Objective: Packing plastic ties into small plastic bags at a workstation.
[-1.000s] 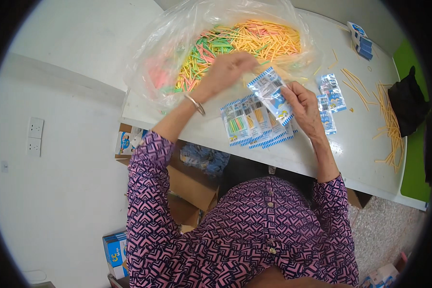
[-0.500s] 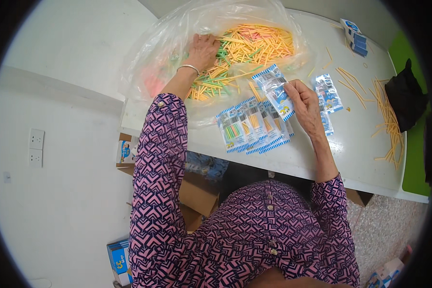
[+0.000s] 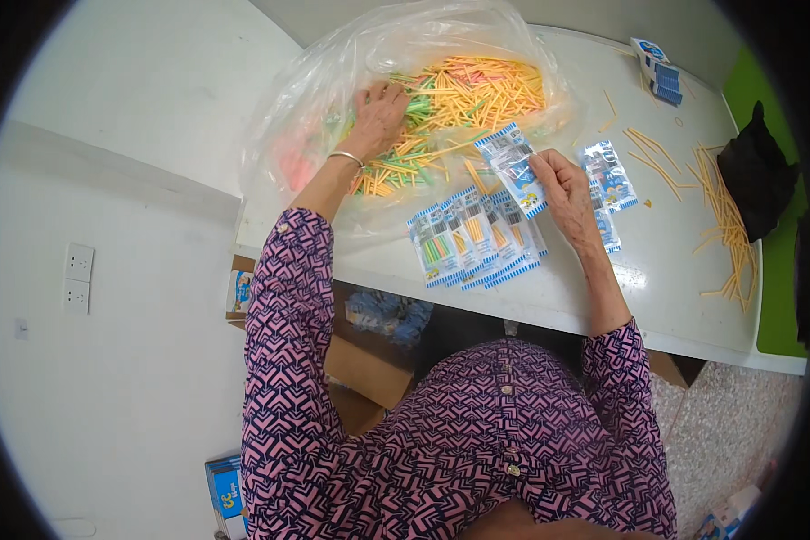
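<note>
Toward the table's far edge: left hand (image 3: pixel 380 117) among the coloured sticks (image 3: pixel 486 90), right hand (image 3: pixel 562 193) on a sachet (image 3: pixel 513 166)

A large clear plastic bag (image 3: pixel 301 94) lies across the far left part of the white table (image 3: pixel 639 292), its mouth wide and its sticks piled in orange, yellow, green and pink. The left hand reaches into the left part of the pile with its fingers bent; their tips are partly hidden, so I cannot tell whether they grip any sticks. A bracelet (image 3: pixel 346 158) circles that wrist.

The right hand is above the middle of the table, thumb and forefinger pinching the right side of the blue-and-white sachet, which tilts with its upper end toward the bag.

Below it, nearer the table's near edge, filled packets (image 3: pixel 436 247) overlap in a fanned row. More packets (image 3: pixel 608 175) lie just right of the right hand. Loose orange sticks (image 3: pixel 733 247) are heaped along the table's right edge, beside a black cloth item (image 3: pixel 756 175). Close to the far right corner stands a blue-and-white stack (image 3: pixel 664 81).
</note>
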A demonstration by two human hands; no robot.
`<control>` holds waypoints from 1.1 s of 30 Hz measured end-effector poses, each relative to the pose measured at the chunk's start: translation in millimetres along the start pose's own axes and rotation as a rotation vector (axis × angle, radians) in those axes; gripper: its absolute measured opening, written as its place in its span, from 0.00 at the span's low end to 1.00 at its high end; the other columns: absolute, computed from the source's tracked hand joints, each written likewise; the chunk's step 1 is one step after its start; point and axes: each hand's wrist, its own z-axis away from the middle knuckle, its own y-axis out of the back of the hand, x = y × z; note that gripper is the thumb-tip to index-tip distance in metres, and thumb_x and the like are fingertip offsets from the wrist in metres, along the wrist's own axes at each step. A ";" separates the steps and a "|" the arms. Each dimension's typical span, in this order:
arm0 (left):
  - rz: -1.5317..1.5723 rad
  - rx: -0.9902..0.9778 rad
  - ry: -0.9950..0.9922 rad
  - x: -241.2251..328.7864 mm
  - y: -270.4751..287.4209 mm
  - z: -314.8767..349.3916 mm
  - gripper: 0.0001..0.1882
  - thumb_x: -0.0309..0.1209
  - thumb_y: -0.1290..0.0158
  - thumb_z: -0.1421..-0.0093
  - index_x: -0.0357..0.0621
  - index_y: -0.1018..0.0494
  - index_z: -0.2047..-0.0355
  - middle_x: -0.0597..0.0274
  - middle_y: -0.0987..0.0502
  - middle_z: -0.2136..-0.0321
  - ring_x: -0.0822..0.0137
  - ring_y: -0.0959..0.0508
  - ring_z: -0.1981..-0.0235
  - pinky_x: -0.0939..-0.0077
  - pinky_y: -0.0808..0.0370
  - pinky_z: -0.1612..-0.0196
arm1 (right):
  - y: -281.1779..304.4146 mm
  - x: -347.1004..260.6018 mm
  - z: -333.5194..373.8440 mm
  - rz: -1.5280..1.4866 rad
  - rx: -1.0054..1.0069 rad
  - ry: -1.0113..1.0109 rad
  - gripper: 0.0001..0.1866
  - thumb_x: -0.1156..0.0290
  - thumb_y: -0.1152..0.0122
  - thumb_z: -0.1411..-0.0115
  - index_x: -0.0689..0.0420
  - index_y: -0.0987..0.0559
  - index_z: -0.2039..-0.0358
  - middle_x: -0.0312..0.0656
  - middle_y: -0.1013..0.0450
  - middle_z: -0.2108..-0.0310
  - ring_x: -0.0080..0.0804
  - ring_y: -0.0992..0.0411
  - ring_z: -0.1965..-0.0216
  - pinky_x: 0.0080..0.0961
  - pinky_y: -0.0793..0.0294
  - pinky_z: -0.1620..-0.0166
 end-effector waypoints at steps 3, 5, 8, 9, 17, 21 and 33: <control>0.072 -0.023 0.065 4.0 12.6 7.0 0.17 0.30 0.44 0.53 0.42 0.31 0.62 0.58 0.33 0.53 0.56 0.38 0.47 0.54 0.44 0.48 | 1.9 4.9 -1.7 -0.012 -0.008 -0.008 0.14 0.64 0.51 0.35 0.61 0.27 0.73 0.26 0.38 0.80 0.10 0.44 0.76 0.12 0.44 0.73; 0.055 -0.016 0.077 3.9 22.2 8.5 0.13 0.32 0.45 0.49 0.41 0.32 0.64 0.56 0.27 0.61 0.55 0.30 0.55 0.57 0.36 0.55 | 1.8 2.8 -0.2 -0.013 -0.008 -0.009 0.14 0.64 0.51 0.36 0.61 0.27 0.73 0.25 0.38 0.80 0.10 0.44 0.76 0.12 0.44 0.73; 0.434 -0.358 0.433 2.0 41.0 2.8 0.13 0.36 0.50 0.41 0.41 0.34 0.61 0.58 0.27 0.68 0.62 0.26 0.63 0.67 0.32 0.60 | 1.8 -0.2 -2.3 -0.032 -0.028 -0.028 0.14 0.63 0.51 0.36 0.60 0.27 0.74 0.25 0.38 0.80 0.10 0.44 0.76 0.12 0.44 0.73; 0.435 -0.356 0.434 1.8 44.5 4.5 0.13 0.36 0.50 0.41 0.41 0.34 0.61 0.58 0.27 0.68 0.62 0.26 0.63 0.67 0.32 0.60 | 1.0 -3.0 -3.1 -0.050 -0.048 -0.050 0.14 0.63 0.50 0.36 0.59 0.27 0.74 0.25 0.38 0.80 0.10 0.44 0.76 0.12 0.45 0.73; 1.431 -0.315 0.767 22.7 65.0 17.2 0.13 0.37 0.51 0.38 0.41 0.33 0.61 0.61 0.26 0.70 0.73 0.26 0.72 0.73 0.26 0.64 | -4.6 -12.1 -7.0 -0.040 -0.070 -0.070 0.14 0.62 0.48 0.37 0.58 0.26 0.75 0.23 0.38 0.81 0.09 0.45 0.78 0.11 0.45 0.74; 1.700 -0.291 0.818 24.4 62.3 23.3 0.12 0.35 0.50 0.38 0.41 0.34 0.60 0.59 0.26 0.69 0.71 0.25 0.69 0.72 0.25 0.62 | -12.5 -10.9 -7.8 -0.105 -0.109 -0.077 0.13 0.63 0.47 0.37 0.58 0.25 0.74 0.23 0.36 0.80 0.08 0.44 0.77 0.10 0.45 0.73; 1.509 -0.040 0.853 37.9 64.4 13.7 0.10 0.31 0.54 0.38 0.37 0.33 0.61 0.60 0.27 0.72 0.70 0.25 0.72 0.77 0.26 0.68 | -14.1 -1.4 -16.5 -0.230 -0.102 -0.100 0.13 0.62 0.48 0.37 0.58 0.24 0.70 0.25 0.34 0.76 0.09 0.41 0.73 0.11 0.42 0.68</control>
